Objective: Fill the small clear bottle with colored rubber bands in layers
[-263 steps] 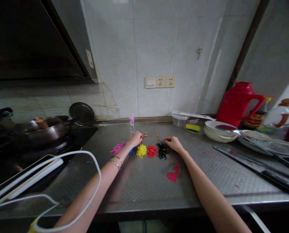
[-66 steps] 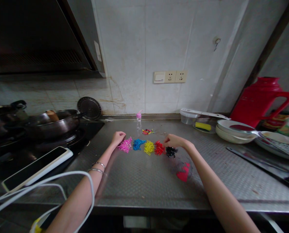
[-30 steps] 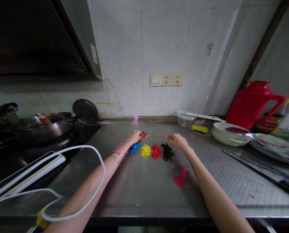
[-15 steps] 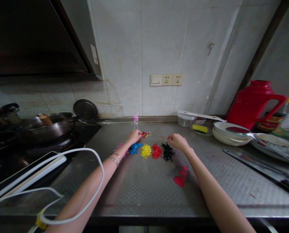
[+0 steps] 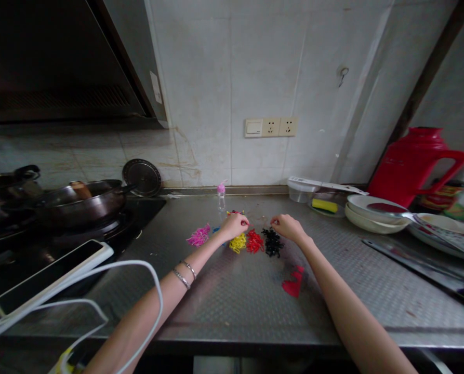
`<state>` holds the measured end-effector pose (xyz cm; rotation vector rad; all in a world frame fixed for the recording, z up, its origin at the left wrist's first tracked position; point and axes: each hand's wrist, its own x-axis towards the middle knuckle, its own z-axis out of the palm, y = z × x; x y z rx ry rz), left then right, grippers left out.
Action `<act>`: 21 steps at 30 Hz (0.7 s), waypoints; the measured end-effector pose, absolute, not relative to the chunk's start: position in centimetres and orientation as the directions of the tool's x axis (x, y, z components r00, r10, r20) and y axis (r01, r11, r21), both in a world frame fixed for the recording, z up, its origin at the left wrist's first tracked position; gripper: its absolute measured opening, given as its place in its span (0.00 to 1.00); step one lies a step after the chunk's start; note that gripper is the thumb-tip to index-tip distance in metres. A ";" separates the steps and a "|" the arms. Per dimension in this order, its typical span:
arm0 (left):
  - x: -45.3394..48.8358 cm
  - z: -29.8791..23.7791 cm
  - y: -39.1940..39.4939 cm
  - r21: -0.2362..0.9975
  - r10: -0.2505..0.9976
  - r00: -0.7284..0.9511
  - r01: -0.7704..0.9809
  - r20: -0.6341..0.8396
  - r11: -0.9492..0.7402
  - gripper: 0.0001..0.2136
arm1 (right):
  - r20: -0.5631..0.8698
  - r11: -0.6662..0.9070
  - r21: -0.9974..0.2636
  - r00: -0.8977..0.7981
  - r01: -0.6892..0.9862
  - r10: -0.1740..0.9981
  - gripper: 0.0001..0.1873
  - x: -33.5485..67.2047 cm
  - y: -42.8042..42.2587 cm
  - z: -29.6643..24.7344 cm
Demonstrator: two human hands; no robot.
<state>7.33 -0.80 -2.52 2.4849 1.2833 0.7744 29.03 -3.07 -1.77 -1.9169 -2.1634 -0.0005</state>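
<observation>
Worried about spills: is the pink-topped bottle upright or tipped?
Upright: the bottle stands on the counter, pink top uppermost.

Kitchen: pan [image 5: 93, 206] on black hob [image 5: 143, 217], range hood [image 5: 56, 62] above (bowls [image 5: 370, 221] stacked at right).

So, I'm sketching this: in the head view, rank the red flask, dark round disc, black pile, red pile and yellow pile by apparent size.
1. Red flask
2. Dark round disc
3. Black pile
4. Red pile and yellow pile: too alike to rank, the left hand partly covering the latter.
</observation>
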 end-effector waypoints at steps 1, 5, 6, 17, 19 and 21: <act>7.7 -2.5 -1.2 0.411 0.802 0.497 0.688 0.333 -0.597 0.11 | 0.182 0.133 -0.165 -0.103 0.977 0.978 0.16 29.0 -3.1 -1.8; 7.9 -2.5 -1.9 0.368 0.810 0.509 0.722 0.290 -0.586 0.15 | 0.162 0.115 -0.168 -0.088 0.979 0.983 0.15 29.0 -3.1 -1.9; 7.6 -2.5 -1.9 0.372 0.814 0.502 0.724 0.293 -0.581 0.15 | 0.158 0.112 -0.169 -0.085 0.979 0.984 0.15 29.1 -3.0 -2.0; -5.2 -1.6 0.6 0.579 0.954 0.096 0.776 0.284 -0.250 0.12 | 0.152 0.121 -0.160 -0.096 0.980 0.984 0.16 28.8 -2.8 -2.6; -7.4 -1.5 0.8 0.624 0.970 -0.041 0.772 0.239 -0.121 0.09 | 0.159 0.126 -0.154 -0.102 0.980 0.982 0.16 28.7 -2.8 -2.7; -8.7 -1.6 0.7 0.658 0.974 -0.140 0.753 0.178 -0.012 0.09 | 0.189 0.128 -0.154 -0.098 0.980 0.977 0.16 28.6 -2.8 -2.9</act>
